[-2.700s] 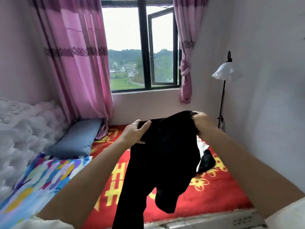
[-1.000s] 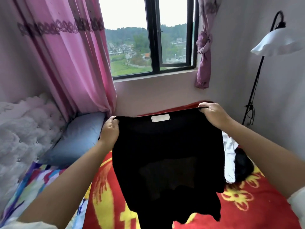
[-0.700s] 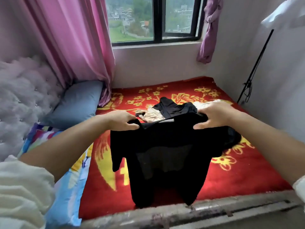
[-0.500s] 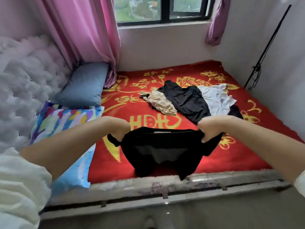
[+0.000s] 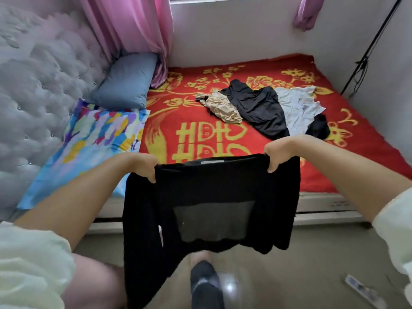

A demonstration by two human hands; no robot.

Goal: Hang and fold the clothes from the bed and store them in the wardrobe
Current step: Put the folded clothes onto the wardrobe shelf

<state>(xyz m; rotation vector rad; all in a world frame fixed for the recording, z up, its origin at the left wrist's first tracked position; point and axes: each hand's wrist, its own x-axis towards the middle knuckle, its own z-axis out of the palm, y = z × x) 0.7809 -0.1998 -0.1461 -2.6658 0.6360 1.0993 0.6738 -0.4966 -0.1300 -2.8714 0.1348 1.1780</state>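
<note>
I hold a black long-sleeved top (image 5: pixel 211 197) spread out in the air in front of me, over the floor just off the foot of the bed. My left hand (image 5: pixel 142 166) grips its left shoulder and my right hand (image 5: pixel 275 156) grips its right shoulder. Its body and sleeves hang down. Farther back on the red bed cover (image 5: pixel 178 121) lies a pile of clothes: a beige garment (image 5: pixel 223 107), a black garment (image 5: pixel 258 108), a white garment (image 5: pixel 296 105) and a small dark piece (image 5: pixel 318 128).
A blue pillow (image 5: pixel 127 79) and a multicoloured pillow (image 5: pixel 93 134) lie by the tufted headboard (image 5: pixel 35 85) on the left. A pink curtain (image 5: pixel 133 25) hangs behind. A black lamp pole (image 5: pixel 365 52) stands at the right wall. My foot (image 5: pixel 205 284) is on the floor below.
I have lowered the black top from in front of the window down to the foot of the bed, both hands still gripping its shoulders, and my view has tilted down to the floor.
</note>
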